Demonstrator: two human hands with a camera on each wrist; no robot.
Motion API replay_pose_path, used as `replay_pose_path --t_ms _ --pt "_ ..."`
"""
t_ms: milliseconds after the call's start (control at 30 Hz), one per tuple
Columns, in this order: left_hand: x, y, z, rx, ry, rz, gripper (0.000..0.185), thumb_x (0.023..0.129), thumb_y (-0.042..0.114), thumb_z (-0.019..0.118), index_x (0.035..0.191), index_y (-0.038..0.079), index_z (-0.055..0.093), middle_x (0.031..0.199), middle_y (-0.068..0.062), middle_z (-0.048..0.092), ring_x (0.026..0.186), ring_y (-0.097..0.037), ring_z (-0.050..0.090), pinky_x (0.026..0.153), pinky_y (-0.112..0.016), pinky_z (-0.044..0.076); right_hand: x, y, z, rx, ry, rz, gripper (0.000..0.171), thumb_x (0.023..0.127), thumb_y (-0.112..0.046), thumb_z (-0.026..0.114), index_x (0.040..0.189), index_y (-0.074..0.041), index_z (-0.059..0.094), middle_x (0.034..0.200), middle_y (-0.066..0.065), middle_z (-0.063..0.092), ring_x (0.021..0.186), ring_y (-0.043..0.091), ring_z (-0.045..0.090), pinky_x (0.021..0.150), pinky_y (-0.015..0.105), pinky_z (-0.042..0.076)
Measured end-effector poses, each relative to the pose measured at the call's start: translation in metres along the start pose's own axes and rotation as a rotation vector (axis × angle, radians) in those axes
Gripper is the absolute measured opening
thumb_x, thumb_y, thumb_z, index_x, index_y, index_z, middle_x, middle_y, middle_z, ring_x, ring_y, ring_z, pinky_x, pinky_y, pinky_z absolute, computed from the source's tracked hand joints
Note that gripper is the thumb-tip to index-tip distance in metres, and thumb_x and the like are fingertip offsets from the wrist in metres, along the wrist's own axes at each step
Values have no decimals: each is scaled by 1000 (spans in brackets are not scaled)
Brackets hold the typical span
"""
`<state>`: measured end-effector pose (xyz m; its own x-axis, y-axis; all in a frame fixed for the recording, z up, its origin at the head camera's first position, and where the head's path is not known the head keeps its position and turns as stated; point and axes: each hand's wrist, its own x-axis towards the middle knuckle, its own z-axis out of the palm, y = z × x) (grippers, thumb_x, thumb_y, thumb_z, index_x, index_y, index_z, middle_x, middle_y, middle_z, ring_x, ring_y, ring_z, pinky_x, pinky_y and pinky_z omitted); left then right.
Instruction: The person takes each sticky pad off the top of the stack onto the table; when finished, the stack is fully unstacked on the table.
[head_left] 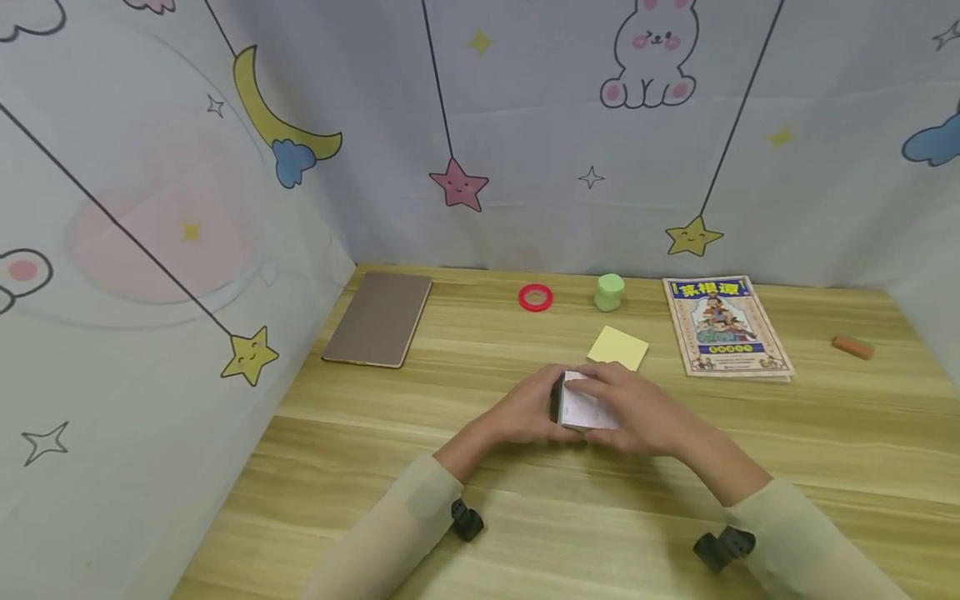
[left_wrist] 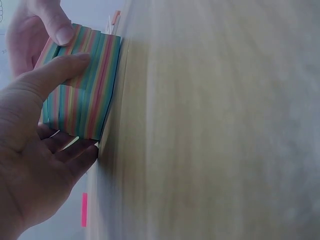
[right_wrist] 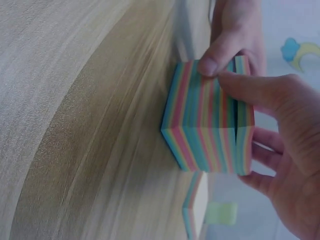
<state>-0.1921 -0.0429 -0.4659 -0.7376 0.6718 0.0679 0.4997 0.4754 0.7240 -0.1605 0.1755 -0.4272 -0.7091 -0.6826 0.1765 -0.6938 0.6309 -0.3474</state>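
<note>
Both hands are meeting over a thick cube-shaped block of rainbow-striped note paper (head_left: 587, 408) that is sitting on the light wooden surface (head_left: 525, 508), near the middle and close to the person. The left hand (head_left: 525, 410) is grasping the block from its left side: in the left wrist view its thumb is lying across the striped edge and the other fingers (left_wrist: 75, 155) are curling beneath the far side. The right hand (head_left: 637, 408) is also grasping the block, with its thumb pressing on the upper sheets and its fingers (right_wrist: 265, 145) wrapping around the opposite face. In the right wrist view a top section of sheets is standing slightly apart from the rest of the stack, with a narrow gap showing between them.

Just beyond the hands a loose pale yellow square sticky note (head_left: 618, 347) is lying flat. Farther back, a red ring of tape (head_left: 536, 297) and a small light green round container (head_left: 609, 292) are resting near the back wall. A brown flat notebook (head_left: 379, 318) is lying at the left, a colourful illustrated booklet (head_left: 723, 325) at the right, and a small orange-brown eraser-like block (head_left: 852, 347) well apart at the far right.
</note>
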Motion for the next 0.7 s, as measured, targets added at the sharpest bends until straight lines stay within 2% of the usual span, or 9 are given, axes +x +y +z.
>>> replay_pose_path --t_ms 200,367,567,700 --pt "0 1 0 -2 -6 -7 88 72 30 89 142 9 40 131 -3 51 113 -9 51 99 -24 41 -1 0 -3 -4 28 -5 68 76 -30 84 135 -10 59 137 16 51 124 33 48 100 49 43" --pt "-1 2 -1 1 -19 -9 91 74 31 88 145 7 36 133 -4 50 116 -10 49 101 -24 40 3 2 -17 16 47 47 66 77 -29 84 135 -10 59 136 14 52 123 31 49 98 49 44" --pt "-1 3 -2 -8 -24 -21 89 74 31 87 144 5 36 132 -5 50 115 -11 50 99 -24 41 22 14 -36 95 76 112 65 81 -28 81 138 -11 55 143 15 47 131 36 42 102 54 40" --pt "0 3 -2 0 -26 -15 89 75 32 87 143 5 37 134 -6 50 115 -12 50 98 -25 41 38 29 -36 117 94 155 65 83 -29 80 139 -11 54 146 17 44 135 39 37 106 59 33"
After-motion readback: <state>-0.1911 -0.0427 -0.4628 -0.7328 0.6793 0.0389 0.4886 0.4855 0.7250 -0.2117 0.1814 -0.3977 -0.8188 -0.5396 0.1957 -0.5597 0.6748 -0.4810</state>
